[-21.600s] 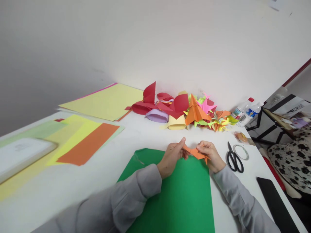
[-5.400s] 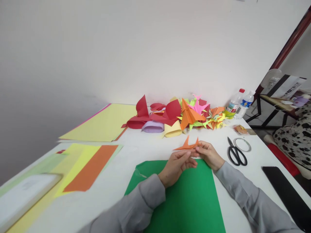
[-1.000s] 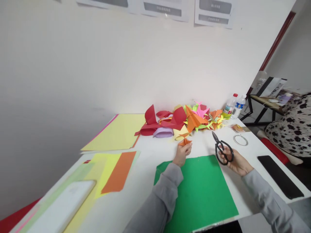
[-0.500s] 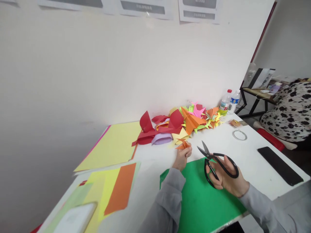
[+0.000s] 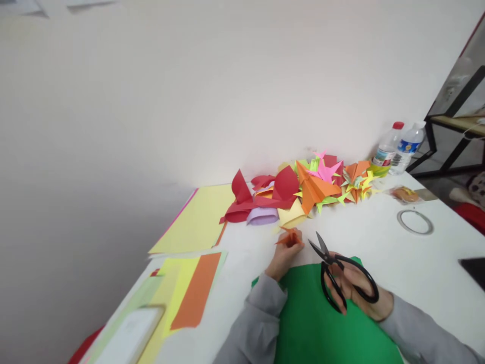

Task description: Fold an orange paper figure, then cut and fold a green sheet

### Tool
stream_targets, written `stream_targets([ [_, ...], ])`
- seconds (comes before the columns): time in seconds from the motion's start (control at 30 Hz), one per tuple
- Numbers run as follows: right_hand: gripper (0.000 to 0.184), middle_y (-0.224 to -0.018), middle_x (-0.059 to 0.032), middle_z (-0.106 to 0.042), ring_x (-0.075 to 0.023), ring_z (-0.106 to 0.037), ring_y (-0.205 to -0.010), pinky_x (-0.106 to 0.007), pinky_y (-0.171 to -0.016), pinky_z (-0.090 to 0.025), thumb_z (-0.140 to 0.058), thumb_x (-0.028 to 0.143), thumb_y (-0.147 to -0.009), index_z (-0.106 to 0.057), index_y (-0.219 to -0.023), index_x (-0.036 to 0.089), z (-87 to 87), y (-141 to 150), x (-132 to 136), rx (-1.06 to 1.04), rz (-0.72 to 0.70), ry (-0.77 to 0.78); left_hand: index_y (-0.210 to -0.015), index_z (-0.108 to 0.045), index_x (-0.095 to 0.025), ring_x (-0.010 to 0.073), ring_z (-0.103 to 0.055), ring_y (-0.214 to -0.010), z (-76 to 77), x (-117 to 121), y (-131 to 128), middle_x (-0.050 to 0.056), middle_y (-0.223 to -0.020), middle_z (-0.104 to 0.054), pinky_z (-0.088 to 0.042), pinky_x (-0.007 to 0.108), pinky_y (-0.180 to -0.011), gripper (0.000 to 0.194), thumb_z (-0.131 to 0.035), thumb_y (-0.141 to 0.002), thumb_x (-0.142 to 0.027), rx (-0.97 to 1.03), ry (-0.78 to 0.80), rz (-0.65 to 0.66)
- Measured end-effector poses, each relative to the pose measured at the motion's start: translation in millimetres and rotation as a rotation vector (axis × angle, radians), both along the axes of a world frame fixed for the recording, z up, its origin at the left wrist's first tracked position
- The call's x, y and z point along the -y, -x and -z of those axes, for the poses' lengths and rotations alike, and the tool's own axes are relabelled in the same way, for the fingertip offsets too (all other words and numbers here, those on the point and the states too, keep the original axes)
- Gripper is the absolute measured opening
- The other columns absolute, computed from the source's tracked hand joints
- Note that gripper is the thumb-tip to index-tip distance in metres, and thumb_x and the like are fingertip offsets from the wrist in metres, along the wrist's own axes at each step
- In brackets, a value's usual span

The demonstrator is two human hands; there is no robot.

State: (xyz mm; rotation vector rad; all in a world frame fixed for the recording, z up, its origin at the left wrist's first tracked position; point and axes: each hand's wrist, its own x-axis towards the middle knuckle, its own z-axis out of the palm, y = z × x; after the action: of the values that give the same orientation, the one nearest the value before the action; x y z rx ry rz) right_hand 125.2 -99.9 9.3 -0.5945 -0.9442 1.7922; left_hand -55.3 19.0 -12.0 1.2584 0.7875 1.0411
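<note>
Between the fingers of my left hand (image 5: 280,262) is a small folded piece of orange paper (image 5: 289,236) with pointed ends. My right hand (image 5: 366,293) grips black-handled scissors (image 5: 329,259), fingers through the loops. Their blades are parted, pointing up and left toward the orange paper without touching it. Under both hands lies a green sheet (image 5: 314,328), partly hidden by my forearms. Just beyond my left hand are red folded paper shapes (image 5: 285,184), a lilac paper loop (image 5: 262,216) and a large orange folded paper (image 5: 314,189).
On the left lie a pale yellow sheet (image 5: 193,222), an orange strip (image 5: 195,293) and a white box-like object (image 5: 131,333). Two bottles (image 5: 407,146) stand at the back right. A roll of tape (image 5: 415,222) and a dark flat object (image 5: 475,268) lie on the right.
My view has shifted, so most tabletop things sit farther right. My left hand has turned slightly with the orange paper. The scissors stay in my right hand, blades still parted.
</note>
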Motion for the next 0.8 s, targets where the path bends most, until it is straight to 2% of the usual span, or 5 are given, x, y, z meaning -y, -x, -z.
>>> stream_targets([
  [0.1, 0.06, -0.084, -0.0017, -0.058, -0.0101, -0.056, -0.05, -0.021, -0.041, -0.044, -0.07, 0.047, -0.079, -0.047, -0.131, 0.025, 4.8, 1, 2, 0.032, -0.027, -0.013, -0.062, -0.041, -0.019, 0.0104, -0.035, -0.059, 3.0, 1, 0, -0.004, -0.062, -0.038, -0.027, 0.025, -0.055, 0.028, -0.067, -0.063, -0.031, -0.011, -0.055, 0.013],
  [0.3, 0.055, -0.083, -0.0028, -0.059, -0.0085, -0.052, -0.045, -0.021, -0.037, -0.039, -0.056, 0.057, -0.086, -0.048, -0.129, 0.024, -0.7, -1, 10, 0.029, -0.014, -0.019, -0.061, -0.044, -0.019, 0.0109, -0.034, -0.06, -0.2, 3, -1, -0.004, -0.063, -0.038, -0.028, 0.026, -0.057, 0.025, -0.066, -0.065, -0.03, -0.087, -0.118, 0.049],
  [0.47, 0.058, -0.08, -0.0039, -0.06, -0.0102, -0.053, -0.044, -0.021, -0.036, -0.035, -0.05, 0.06, -0.088, -0.046, -0.131, 0.021, -5.0, -3, 14, 0.072, -0.025, -0.011, -0.061, -0.043, -0.019, 0.0097, -0.031, -0.055, -3.7, 5, -4, -0.006, -0.058, -0.037, -0.025, 0.025, -0.054, 0.023, -0.065, -0.063, -0.028, -0.105, -0.067, 0.026],
  [0.6, 0.053, -0.08, -0.0035, -0.06, -0.0102, -0.053, -0.043, -0.02, -0.034, -0.031, -0.05, 0.057, -0.089, -0.049, -0.128, 0.02, -5.1, -2, 15, 0.08, -0.031, -0.006, -0.062, -0.045, -0.019, 0.0091, -0.032, -0.054, -5.9, 6, -7, -0.006, -0.057, -0.038, -0.026, 0.025, -0.053, 0.022, -0.066, -0.062, -0.027, -0.086, -0.024, 0.012],
  [0.8, 0.047, -0.076, -0.0009, -0.06, -0.0098, -0.051, -0.042, -0.021, -0.034, -0.038, -0.052, 0.054, -0.089, -0.052, -0.123, 0.022, -6.0, 0, 12, 0.078, 0.0, 0.01, -0.062, -0.047, -0.019, 0.0092, -0.035, -0.054, -7.0, 6, -7, -0.006, -0.057, -0.039, -0.027, 0.025, -0.053, 0.021, -0.066, -0.062, -0.026, -0.13, -0.026, 0.015],
])
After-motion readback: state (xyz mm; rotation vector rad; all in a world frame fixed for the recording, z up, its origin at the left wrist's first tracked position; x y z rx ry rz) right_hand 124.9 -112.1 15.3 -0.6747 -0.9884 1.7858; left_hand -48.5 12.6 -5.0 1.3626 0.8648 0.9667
